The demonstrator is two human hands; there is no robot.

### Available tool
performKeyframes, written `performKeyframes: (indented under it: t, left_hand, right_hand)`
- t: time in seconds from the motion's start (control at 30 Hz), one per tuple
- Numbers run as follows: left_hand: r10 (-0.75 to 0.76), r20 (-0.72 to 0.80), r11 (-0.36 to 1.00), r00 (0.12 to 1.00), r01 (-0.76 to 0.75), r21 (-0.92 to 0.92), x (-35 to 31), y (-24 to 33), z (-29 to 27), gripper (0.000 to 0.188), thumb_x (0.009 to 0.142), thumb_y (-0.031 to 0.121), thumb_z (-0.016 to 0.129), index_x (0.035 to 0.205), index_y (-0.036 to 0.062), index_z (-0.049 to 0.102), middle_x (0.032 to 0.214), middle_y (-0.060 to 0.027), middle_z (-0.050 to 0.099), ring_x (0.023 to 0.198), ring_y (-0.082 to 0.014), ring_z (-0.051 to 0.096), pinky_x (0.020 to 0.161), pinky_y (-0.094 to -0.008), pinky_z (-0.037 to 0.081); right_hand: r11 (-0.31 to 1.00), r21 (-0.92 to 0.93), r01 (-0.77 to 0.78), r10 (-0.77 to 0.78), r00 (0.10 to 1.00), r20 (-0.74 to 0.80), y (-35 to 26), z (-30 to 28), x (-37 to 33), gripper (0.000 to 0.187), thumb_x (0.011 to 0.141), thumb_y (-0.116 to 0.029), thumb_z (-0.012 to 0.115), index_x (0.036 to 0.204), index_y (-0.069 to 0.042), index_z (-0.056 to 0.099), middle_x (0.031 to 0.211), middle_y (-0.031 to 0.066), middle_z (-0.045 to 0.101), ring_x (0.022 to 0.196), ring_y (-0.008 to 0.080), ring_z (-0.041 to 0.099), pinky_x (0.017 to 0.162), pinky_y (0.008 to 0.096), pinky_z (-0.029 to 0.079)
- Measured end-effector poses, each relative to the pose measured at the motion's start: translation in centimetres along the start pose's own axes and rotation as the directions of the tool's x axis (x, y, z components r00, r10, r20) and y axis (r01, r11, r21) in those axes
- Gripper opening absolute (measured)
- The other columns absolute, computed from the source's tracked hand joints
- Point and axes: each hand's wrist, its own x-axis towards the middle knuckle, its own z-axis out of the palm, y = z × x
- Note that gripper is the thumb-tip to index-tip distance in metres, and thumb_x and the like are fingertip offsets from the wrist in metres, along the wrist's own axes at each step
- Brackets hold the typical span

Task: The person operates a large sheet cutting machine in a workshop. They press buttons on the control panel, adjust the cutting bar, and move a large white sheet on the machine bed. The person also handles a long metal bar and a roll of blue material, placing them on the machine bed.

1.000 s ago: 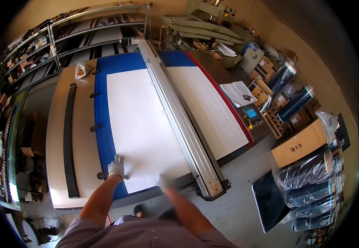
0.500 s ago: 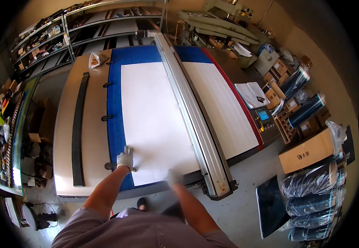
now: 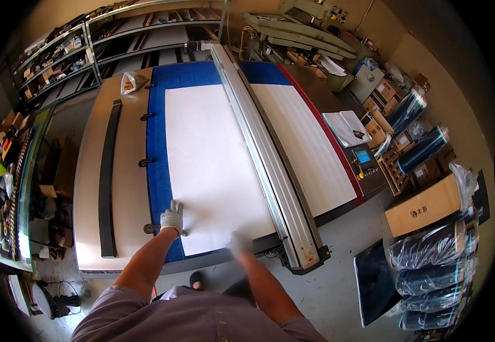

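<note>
A large white sheet [image 3: 210, 148] lies flat over a blue surface [image 3: 159, 122] on a wide worktable. My left hand [image 3: 171, 219], in a pale work glove, rests on the sheet's near left edge with its fingers stretched out. Close to the sheet's near edge is my right hand [image 3: 239, 244], also gloved; motion blur hides its fingers and anything in them. A long metal beam [image 3: 270, 165] spans the sheet from far to near, right of my right hand. Beside my left wrist sits a dark round clamp-like part [image 3: 151, 228] at the blue surface's edge.
A long dark strip [image 3: 109, 182] and a plastic bag [image 3: 133, 82] lie on the table's tan left part. A red strip [image 3: 321, 125] edges the right side, near a control panel [image 3: 364, 159]. Plastic-wrapped rolls [image 3: 427, 251] and a cardboard box [image 3: 424, 208] stand at right.
The whole view has shifted very slightly. Both hands keep nearly the same places, and my right hand is blurred in both frames.
</note>
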Motion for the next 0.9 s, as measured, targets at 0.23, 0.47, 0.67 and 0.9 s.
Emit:
performKeyframes:
  t: [0.23,0.47,0.67,0.9]
  left_hand:
    - [0.004,-0.004,1.0,1.0,-0.005,-0.031,-0.2,0.1,-0.4,0.138,0.052,0.059,0.088,0.155,0.0086,0.011,0.159,-0.0236,0.013,0.125,-0.0358,0.052,0.096,-0.0424,0.049]
    - [0.006,-0.012,0.999,1.0,-0.007,-0.032,-0.4,0.3,-0.8,0.138,0.052,0.059,0.089,0.155,0.0086,0.012,0.159,-0.0237,0.014,0.124,-0.0362,0.052,0.096,-0.0435,0.049]
    - [0.008,-0.013,1.0,1.0,-0.009,-0.025,-0.4,0.3,-0.7,0.138,0.052,0.061,0.088,0.155,0.0086,0.012,0.159,-0.0237,0.014,0.124,-0.0363,0.052,0.096,-0.0437,0.049]
    - [-0.002,-0.008,1.0,1.0,0.002,-0.018,0.1,0.2,0.0,0.139,0.052,0.061,0.087,0.155,0.0092,0.01,0.16,-0.0226,0.013,0.125,-0.0359,0.052,0.096,-0.0431,0.049]
  right_hand:
    - [1.0,0.022,0.018,-0.017,0.999,-0.036,0.5,0.3,0.0,0.026,0.079,-0.026,0.072,0.087,-0.004,0.061,0.091,0.0201,0.066,0.089,0.0391,0.064,0.079,0.0487,0.05]
    - [1.0,0.018,0.022,-0.021,0.998,-0.053,0.5,0.0,-0.1,0.024,0.08,-0.025,0.071,0.086,-0.004,0.06,0.09,0.0195,0.066,0.088,0.0384,0.064,0.08,0.0476,0.05]
    - [0.999,0.034,0.016,-0.014,0.999,-0.043,0.3,-0.2,-0.3,0.02,0.082,-0.021,0.068,0.086,-0.004,0.06,0.091,0.0193,0.066,0.089,0.0373,0.064,0.08,0.046,0.05]
    - [0.999,0.041,0.012,-0.01,0.999,-0.051,0.0,-0.3,-0.4,0.023,0.079,-0.022,0.073,0.084,-0.004,0.059,0.091,0.0188,0.065,0.088,0.0362,0.064,0.079,0.0457,0.05]
